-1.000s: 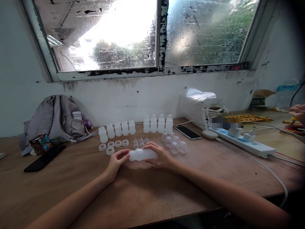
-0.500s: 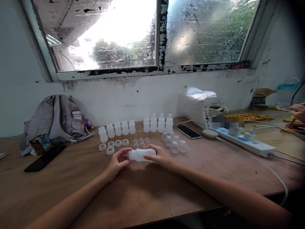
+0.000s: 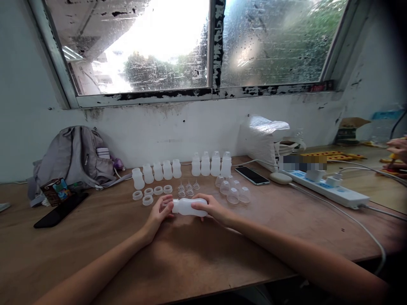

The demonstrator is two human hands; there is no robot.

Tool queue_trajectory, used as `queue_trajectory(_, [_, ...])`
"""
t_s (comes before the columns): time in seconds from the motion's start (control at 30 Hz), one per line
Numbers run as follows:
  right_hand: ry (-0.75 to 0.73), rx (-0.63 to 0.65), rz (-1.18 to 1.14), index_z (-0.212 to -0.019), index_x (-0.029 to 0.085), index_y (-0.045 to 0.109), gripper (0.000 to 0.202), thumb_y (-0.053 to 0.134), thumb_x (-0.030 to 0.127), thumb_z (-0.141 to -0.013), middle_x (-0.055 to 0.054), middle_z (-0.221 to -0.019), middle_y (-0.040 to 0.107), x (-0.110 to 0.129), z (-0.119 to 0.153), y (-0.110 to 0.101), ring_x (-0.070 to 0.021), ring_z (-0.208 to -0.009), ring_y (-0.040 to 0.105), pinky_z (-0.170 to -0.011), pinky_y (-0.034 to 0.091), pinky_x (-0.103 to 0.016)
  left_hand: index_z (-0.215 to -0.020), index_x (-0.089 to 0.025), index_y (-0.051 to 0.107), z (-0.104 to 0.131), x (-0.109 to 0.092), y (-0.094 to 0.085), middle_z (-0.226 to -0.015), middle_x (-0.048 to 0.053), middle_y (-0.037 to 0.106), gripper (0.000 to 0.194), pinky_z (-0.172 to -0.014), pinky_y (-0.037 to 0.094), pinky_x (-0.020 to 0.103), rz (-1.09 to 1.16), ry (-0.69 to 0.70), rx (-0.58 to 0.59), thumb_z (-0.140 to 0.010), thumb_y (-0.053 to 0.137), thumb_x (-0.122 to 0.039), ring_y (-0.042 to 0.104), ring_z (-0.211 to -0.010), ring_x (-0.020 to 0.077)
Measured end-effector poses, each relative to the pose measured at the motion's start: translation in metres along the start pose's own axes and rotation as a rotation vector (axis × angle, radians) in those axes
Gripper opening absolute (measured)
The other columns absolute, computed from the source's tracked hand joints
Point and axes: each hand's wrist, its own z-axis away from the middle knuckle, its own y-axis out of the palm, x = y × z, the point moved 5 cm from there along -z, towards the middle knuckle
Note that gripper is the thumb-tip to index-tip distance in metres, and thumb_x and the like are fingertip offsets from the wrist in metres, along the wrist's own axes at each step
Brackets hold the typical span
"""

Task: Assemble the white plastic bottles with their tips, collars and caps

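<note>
A translucent white baby bottle (image 3: 189, 206) lies on its side between my two hands, low over the table. My right hand (image 3: 208, 207) is wrapped round its base end. At the other end, the fingers of my left hand (image 3: 160, 212) close round the collar and clear teat, which they partly hide. Just beyond are loose collar rings (image 3: 148, 200) and several clear teats (image 3: 188, 186). Behind the rings stands a row of open bottle bodies (image 3: 157, 171). Capped bottles (image 3: 215, 164) stand to their right, with clear domed caps (image 3: 233, 195) in front.
At the left are a grey backpack (image 3: 74, 156), a small box (image 3: 55, 191) and a black flat object (image 3: 60, 210). A phone (image 3: 252, 175), a white bag (image 3: 259, 142) and a power strip (image 3: 330, 190) with trailing cables lie right. Another person's hand (image 3: 397, 148) shows at the far right.
The fingers of my left hand have shifted slightly round the collar end, and those of my right hand have moved a little on the bottle. The bottle stays in nearly the same place.
</note>
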Motion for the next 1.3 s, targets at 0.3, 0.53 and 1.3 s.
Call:
queue_trajectory(0.3, [0.248, 0.122, -0.179, -0.081, 0.012, 0.054, 0.040, 0.039, 0.049, -0.078, -0.001, -0.052, 0.051, -0.008, 0.004, 0.005, -0.0078, -0.037, 0.043, -0.030, 0.032, -0.017, -0.111, -0.022, 0.049, 0.011, -0.019, 0.010, -0.123, 0.010, 0.046, 0.053, -0.089, 0.039, 0.033, -0.149, 0.228, 0.104, -0.062, 0.068, -0.028, 0.043, -0.112, 0.0250])
queue_trajectory(0.53, [-0.217, -0.128, 0.336, -0.082, 0.018, 0.056, 0.025, 0.050, 0.041, -0.075, -0.001, -0.073, 0.054, 0.021, 0.013, -0.002, -0.0131, -0.066, 0.050, -0.046, 0.041, -0.019, -0.102, -0.014, 0.054, 0.004, 0.003, 0.010, -0.094, 0.010, 0.061, 0.043, -0.067, 0.047, 0.030, -0.006, -0.089, 0.109, -0.071, 0.056, -0.043, 0.058, -0.079, 0.0201])
queue_trajectory(1.3, [0.226, 0.001, -0.565, -0.084, 0.015, 0.049, 0.037, 0.040, 0.050, -0.077, 0.000, -0.059, 0.050, -0.003, 0.007, 0.021, -0.0083, -0.042, 0.044, -0.036, 0.032, -0.019, -0.119, -0.021, 0.033, 0.001, -0.007, 0.008, -0.094, 0.006, 0.056, 0.062, -0.069, 0.045, 0.028, 0.090, 0.157, -0.025, -0.068, 0.061, -0.044, 0.058, -0.078, 0.0181])
